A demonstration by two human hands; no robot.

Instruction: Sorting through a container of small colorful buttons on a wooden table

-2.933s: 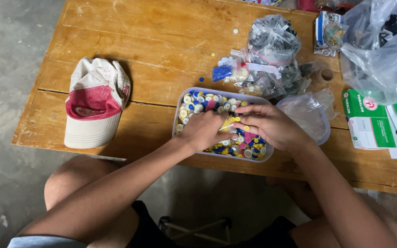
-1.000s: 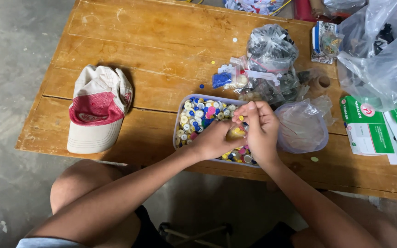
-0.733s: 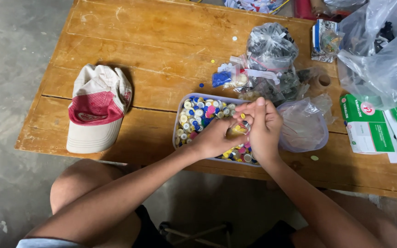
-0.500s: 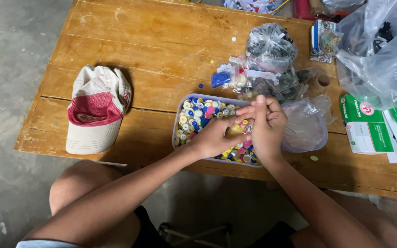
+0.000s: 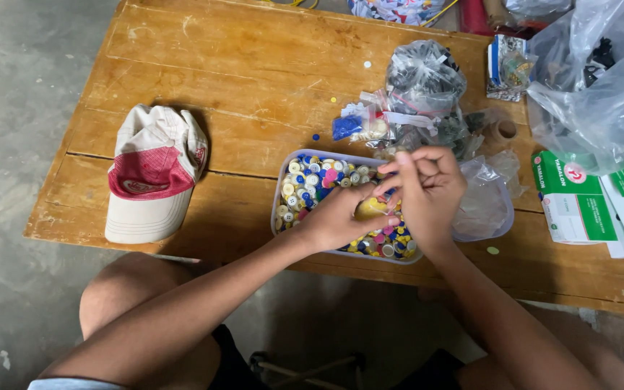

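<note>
A shallow pale plastic tray [image 5: 281, 189] full of small coloured buttons [image 5: 310, 180] sits near the front edge of the wooden table [image 5: 240, 79]. My left hand [image 5: 341, 217] hovers over the tray and holds a small yellow piece [image 5: 370, 209] between thumb and fingers. My right hand [image 5: 427, 191] is right beside it, above the tray's right half, with its fingertips pinched together on something too small to make out.
A white and red cap [image 5: 152, 172] lies at the left of the table. Behind the tray are small bags of parts [image 5: 420, 90], a clear bag [image 5: 489, 198] to its right, a large plastic bag [image 5: 601, 87] and green-and-white boxes [image 5: 572, 195] at the far right.
Both hands rose from picking in the tray and came together over it; my left hand now holds a yellow piece, and my right fingertips work close against it.
</note>
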